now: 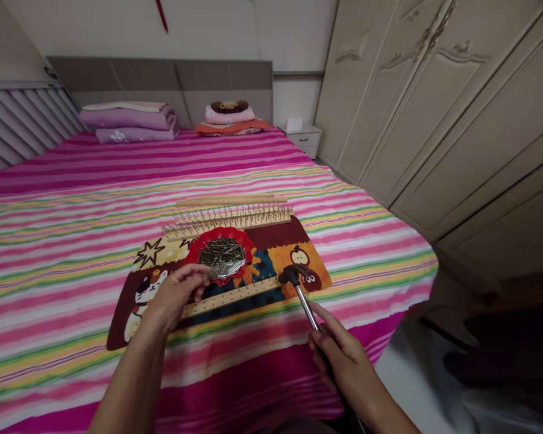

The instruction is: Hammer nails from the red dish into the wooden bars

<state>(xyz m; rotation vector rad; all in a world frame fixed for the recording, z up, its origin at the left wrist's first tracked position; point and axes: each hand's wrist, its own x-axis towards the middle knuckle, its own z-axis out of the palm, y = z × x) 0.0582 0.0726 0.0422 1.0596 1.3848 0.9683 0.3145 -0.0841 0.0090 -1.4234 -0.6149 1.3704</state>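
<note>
My right hand (337, 346) is wrapped around the shaft of a hammer (306, 306), whose dark head hovers by the right end of a drilled wooden strip (235, 295). Several nails stand upright along that end of the strip; bare holes show toward its left. A red scalloped bowl (249, 244) full of loose nails (223, 253) sits just behind the strip. At the bowl's left front rim, my left hand (181, 295) has its fingers drawn together. What is between them cannot be told apart from the nails behind.
Wooden strips bristling with nails (235, 220) lie behind the bowl, with plain strips (230, 200) farther back. A cartoon-patterned mat (122, 313) lies beneath on a striped bedspread (370, 253). Folded bedding (131, 120) rests near the headboard; a wardrobe (416, 96) stands at right.
</note>
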